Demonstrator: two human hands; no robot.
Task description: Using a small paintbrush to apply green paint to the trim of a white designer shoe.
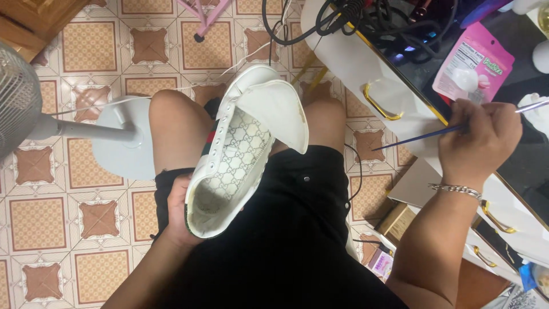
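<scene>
A tiled floor point(86, 171) with brown and cream squares carried a white fan base point(123, 137) at the left. At the right, a white desk point(366, 63) with gold handles bore a black top holding a pink pouch point(473, 63) and tangled black cables point(343, 14).

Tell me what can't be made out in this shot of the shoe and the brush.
Head view only:
- Left hand: mostly hidden under the white shoe.
- Shoe's toe and sole: turned away from the camera; the folded-back tongue covers part of the inside.
- Brush: its tip is too thin to tell any paint; the right hand covers its middle.
- Fan: cut off by the left edge.
- Pink pouch: contents hidden.
</scene>
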